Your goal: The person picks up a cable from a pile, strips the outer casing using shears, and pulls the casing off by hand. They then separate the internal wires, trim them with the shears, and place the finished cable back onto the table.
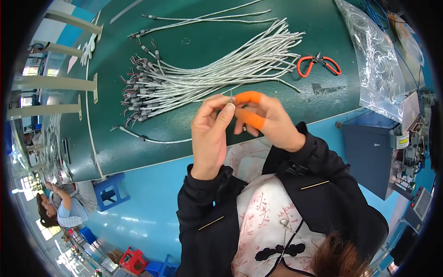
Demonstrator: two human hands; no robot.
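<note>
Left hand, right hand, pinched piece half-hidden

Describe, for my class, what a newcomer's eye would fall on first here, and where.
Probably the big bundle of silvery cables first, fanned across the green table. Next, the bright orange finger covers on the right hand, which meets the left hand in front of the bundle. Then the red-handled pliers, lying with handles spread to the right of the cables.
</note>
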